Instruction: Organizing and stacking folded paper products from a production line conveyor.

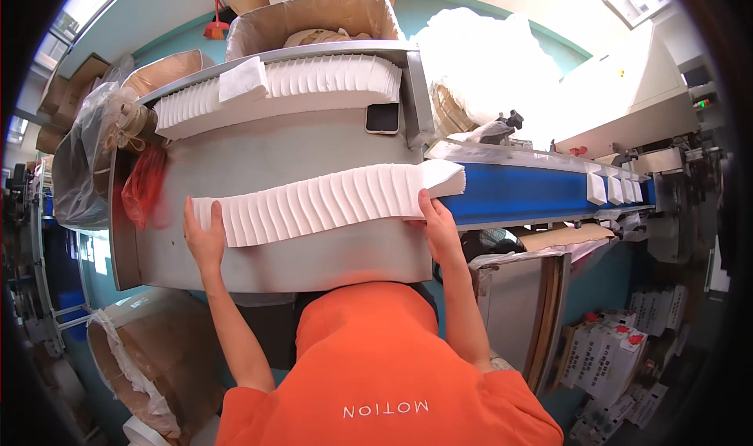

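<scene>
A long, slightly curved row of white folded paper packets [314,203] stretches across the metal table in front of me, overlapping like fanned pages. My left hand [205,238] grips its left end, with thumb and fingers spread around that edge. At the other end, my right hand [436,225] has its thumb on the near side of the row; its other fingers are partly hidden beneath. A few packets [444,177] at this right end lean over, where the table meets a blue conveyor belt [518,191].
Along the table's [259,144] far edge stands another row of white packets [329,81], with a loose one [243,80] on top. A phone [383,118] lies nearby. More packets [596,188] sit on the belt's far end. A red plastic bag [144,185] hangs left, near a string spool [135,124].
</scene>
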